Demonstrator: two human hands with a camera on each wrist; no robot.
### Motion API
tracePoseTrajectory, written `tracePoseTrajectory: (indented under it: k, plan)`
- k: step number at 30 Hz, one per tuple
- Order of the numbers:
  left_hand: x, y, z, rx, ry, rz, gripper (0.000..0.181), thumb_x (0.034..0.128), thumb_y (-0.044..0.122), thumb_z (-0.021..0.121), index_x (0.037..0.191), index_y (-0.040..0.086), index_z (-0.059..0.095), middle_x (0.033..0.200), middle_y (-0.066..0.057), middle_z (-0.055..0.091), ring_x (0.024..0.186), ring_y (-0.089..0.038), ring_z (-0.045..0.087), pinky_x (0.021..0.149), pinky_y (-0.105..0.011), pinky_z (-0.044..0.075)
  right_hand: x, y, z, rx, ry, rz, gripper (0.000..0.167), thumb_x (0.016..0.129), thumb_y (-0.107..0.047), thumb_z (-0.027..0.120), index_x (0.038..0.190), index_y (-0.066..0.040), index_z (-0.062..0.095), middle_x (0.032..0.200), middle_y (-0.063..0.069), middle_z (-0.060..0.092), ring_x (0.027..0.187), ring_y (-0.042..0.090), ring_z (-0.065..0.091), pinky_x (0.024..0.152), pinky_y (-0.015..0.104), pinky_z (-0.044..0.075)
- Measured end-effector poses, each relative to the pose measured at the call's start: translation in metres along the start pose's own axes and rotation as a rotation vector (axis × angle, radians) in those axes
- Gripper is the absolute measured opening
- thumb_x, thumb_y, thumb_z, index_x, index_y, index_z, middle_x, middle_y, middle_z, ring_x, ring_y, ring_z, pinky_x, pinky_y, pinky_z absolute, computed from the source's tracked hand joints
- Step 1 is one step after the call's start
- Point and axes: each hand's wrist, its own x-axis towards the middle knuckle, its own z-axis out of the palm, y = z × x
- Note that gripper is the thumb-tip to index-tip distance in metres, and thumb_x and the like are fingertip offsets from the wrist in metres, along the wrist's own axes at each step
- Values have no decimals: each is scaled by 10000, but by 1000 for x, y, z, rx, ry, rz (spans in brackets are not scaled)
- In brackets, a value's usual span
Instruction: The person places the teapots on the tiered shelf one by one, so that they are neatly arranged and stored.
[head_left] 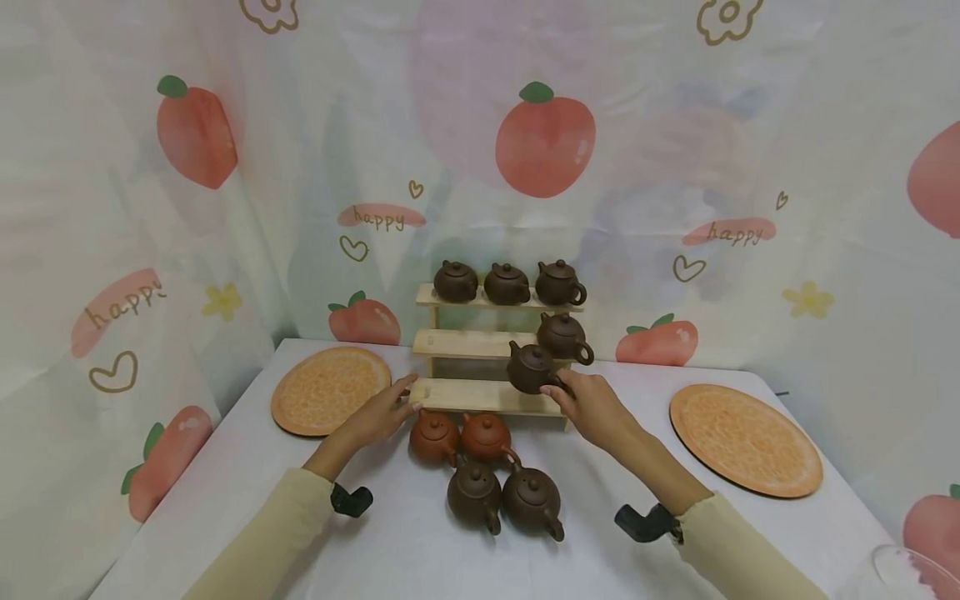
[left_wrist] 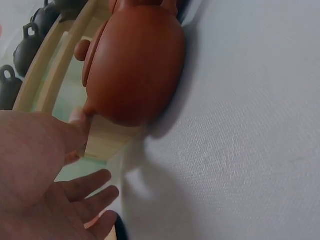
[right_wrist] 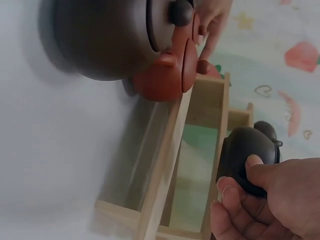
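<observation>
- Right hand [head_left: 597,408] pinches the dark teapot [head_left: 531,371] by its handle, at the bottom shelf's [head_left: 472,396] right end.
- Spout far-left, handle near-right — long axis slanting between.
- Left hand [head_left: 377,418]: fingers spread, by the left end.

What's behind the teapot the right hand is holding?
In the head view, another dark teapot sits behind the held teapot, on the middle shelf. Part of its bottom is covered.

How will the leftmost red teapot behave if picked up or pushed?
The red teapot looks like fired clay, so it's probably stiff and breakable. Its lid shows a seam and no visible latch, so tilting may shed it. The smooth, rounded belly suggests it could slip or rock if pushed high.
</observation>
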Motion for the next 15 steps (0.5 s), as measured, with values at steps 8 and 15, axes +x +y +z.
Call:
tracePoseTrajectory:
  k: [8,15]
  plan:
    - [0,-1,0,3,1,18,590,1127,212,531,1631,-5,314,1519,-344,499,1435,-514,469,1157,-644,397,24,-2,0,-22,-3,20,260,1056,-170,665,824,-77,595,650,-6,603,570,113,527,583,317,444]
    - [1,-3,-1,-1,3,24,590,1127,211,529,1632,-5,312,1522,-346,493,1435,-515,469,1157,-643,398,46,-5,-1,-46,9,17,329,1057,-177,666,778,-75,526,632,9,441,560,144,416,574,308,369]
